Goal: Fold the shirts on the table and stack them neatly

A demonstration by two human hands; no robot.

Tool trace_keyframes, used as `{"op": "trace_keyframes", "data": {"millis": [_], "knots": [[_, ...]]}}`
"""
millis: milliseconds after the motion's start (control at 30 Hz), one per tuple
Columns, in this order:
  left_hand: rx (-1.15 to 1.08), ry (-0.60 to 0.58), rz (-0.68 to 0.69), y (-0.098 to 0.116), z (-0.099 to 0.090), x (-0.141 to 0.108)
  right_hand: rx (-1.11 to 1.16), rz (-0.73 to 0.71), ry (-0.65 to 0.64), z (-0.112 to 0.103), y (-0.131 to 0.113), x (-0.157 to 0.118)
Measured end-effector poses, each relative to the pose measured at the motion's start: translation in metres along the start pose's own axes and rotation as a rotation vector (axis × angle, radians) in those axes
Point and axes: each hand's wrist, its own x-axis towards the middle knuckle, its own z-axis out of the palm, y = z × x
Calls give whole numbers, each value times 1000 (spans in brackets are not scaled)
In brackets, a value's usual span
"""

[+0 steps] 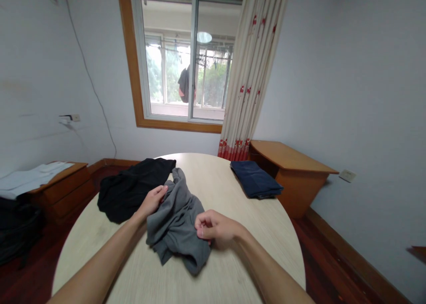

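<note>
Gray garment [178,224] bunches between a person's two hands above a pale, round tabletop [206,166]; from where I stand, I cannot tell how much of its underside rests on the surface. Deep folds conceal its shape. Fingers of the left hand [155,199] pinch its upper left edge, while those of the right hand [214,226] curl and pinch its right edge, some tips hidden by cloth and knuckles. Both forearms run out of view on its near side.

Left of the gray garment lies a heaped black garment [133,186], the left forearm crossing before it; whether the two cloths touch is unclear. Well to the right of the gray garment sits a folded navy stack [254,179], a wooden desk [293,157] partly hidden beyond it. Farther behind the gray garment, a flowered curtain [251,73] drops behind the tabletop beside a window [169,73], where a dark hanging shape past the glass defies identification. Far left of the gray garment, a shadowed black bag [16,233] is cut off.
</note>
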Motion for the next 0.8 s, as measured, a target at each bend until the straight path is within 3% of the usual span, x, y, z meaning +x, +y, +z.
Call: {"op": "trace_keyframes", "data": {"millis": [67,133,200,267,300,433,667,733,800], "knots": [[-139,15,-37,10,-11,2,242,-143,107,-13,-3,-6],[-343,124,-42,22,-24,4,397,-322,472,-35,-3,-12],[-494,312,8,31,-37,9,437,-390,876,-61,0,-17],[-557,481,60,34,-47,14,477,-369,1141,-85,9,-20],[-567,545,72,34,-51,16,507,-350,1215,-93,14,-21],[-514,670,156,27,-59,20,601,-318,1295,-104,31,-24],[-75,806,728,40,-67,12,511,-525,1559,-118,33,-41],[128,725,810,40,-65,7,376,-533,1638,-124,36,-45],[377,552,751,33,-57,4,177,-464,1642,-127,42,-44]]}}
